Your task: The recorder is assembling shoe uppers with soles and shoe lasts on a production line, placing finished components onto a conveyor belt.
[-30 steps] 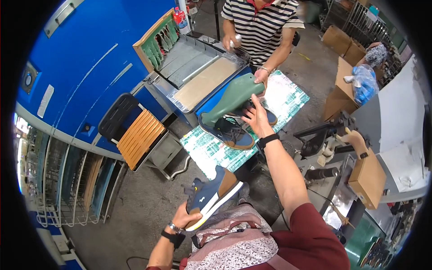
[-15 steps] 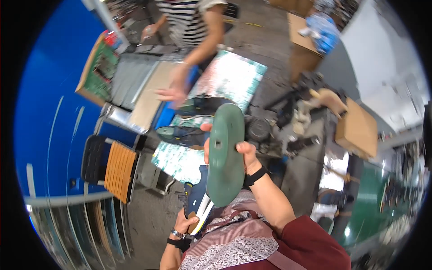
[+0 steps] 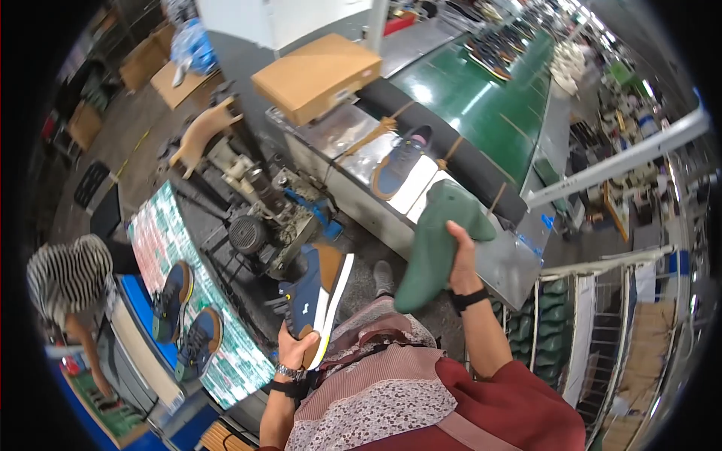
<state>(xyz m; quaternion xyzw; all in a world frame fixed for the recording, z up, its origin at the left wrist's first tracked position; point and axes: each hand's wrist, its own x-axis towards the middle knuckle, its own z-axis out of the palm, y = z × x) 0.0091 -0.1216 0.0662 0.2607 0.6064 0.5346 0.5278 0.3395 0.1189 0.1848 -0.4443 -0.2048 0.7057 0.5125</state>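
My left hand [image 3: 297,347] is closed around the toe end of a navy and brown sneaker [image 3: 310,289] with a white sole, its brown heel end pointing up. In my right hand [image 3: 463,263] is a green shoe last [image 3: 429,252], gripped at its middle and tilted, apart from the sneaker. Just beyond the last, another navy and brown shoe [image 3: 402,161] lies on a metal bench [image 3: 304,139] beside white sheets.
A green conveyor belt [image 3: 481,98] carries several shoes at its far end. A cardboard box [image 3: 320,75] sits on the bench. At left are a machine [image 3: 248,233], a patterned board [image 3: 154,225] with two shoes and a striped-shirted person [image 3: 71,278]. A rack [image 3: 535,323] holds green lasts at right.
My view has swung right toward the bench and conveyor. The last has moved right, away from the sneaker, and has turned over in my right hand. Both hands keep their hold.
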